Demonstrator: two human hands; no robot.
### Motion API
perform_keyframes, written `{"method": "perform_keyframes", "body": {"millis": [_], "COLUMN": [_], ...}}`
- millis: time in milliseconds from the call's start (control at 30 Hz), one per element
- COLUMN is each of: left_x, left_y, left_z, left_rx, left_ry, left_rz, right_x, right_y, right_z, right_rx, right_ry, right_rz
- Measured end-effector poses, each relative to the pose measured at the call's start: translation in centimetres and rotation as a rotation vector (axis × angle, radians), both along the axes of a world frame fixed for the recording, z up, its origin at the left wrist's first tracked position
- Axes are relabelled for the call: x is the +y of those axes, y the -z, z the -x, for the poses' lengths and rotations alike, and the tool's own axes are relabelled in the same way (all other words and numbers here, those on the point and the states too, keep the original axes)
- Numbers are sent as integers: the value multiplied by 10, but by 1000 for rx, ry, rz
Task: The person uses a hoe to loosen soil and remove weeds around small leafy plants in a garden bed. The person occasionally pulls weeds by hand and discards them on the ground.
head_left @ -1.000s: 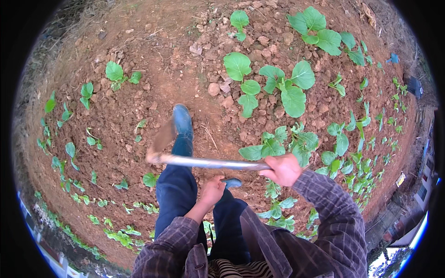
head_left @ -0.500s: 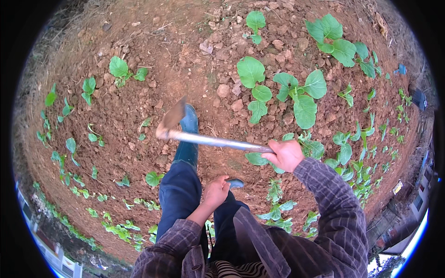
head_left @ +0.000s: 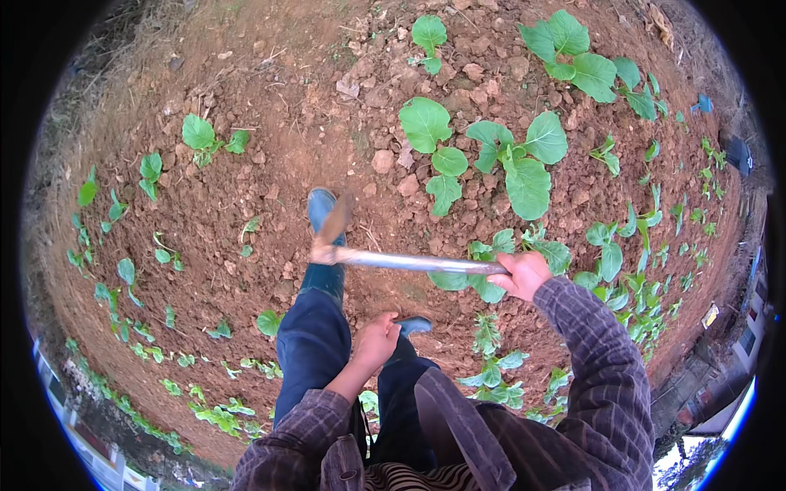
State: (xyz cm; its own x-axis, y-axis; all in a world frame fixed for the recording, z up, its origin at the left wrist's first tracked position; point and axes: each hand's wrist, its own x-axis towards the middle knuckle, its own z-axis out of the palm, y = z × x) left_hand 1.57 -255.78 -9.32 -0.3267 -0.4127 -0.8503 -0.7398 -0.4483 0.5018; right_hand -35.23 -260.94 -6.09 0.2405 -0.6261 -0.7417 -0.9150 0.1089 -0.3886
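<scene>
A hoe [head_left: 409,262] hangs crosswise in front of my legs, its pale metal-looking handle gripped near the right end by my right hand [head_left: 526,275]. Its brown blade [head_left: 336,219], slightly blurred, is at the left end and overlaps the view of my left rubber boot [head_left: 321,204]. I cannot tell how high the blade is above the soil. My left hand [head_left: 377,340] is curled in front of my thighs, apart from the hoe; whatever it holds, if anything, is hidden. Large leafy green plants [head_left: 528,184] grow beyond my right hand.
Reddish-brown cloddy soil [head_left: 270,90] spreads all around. Smaller seedlings [head_left: 201,135] grow at the left, and denser ones [head_left: 634,303] at the right. The toe of my other boot [head_left: 416,325] shows beside my left hand. Dry grass [head_left: 98,90] borders the far left.
My right hand has carried the hoe to the right, its blade end moving from left of the boot to over it. My left hand has barely shifted. The view has turned slightly.
</scene>
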Motion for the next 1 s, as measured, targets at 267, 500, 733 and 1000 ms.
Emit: {"method": "perform_keyframes", "body": {"millis": [267, 500, 733, 1000], "left_x": [8, -19, -63, -117], "left_y": [4, 4, -4, -4], "left_z": [2, 6, 3, -8], "left_rx": [2, -20, -9, -17], "left_ry": [-12, -36, -59, -38], "left_rz": [13, -10, -38, 21], "right_x": [-5, -143, -151, -174], "right_y": [-9, -34, 70, -5], "right_z": [-11, -107, -20, -65], "right_rx": [167, -254, 262, 197], "right_ry": [168, 126, 435, 502], "right_rz": [-108, 410, 1, 71]}}
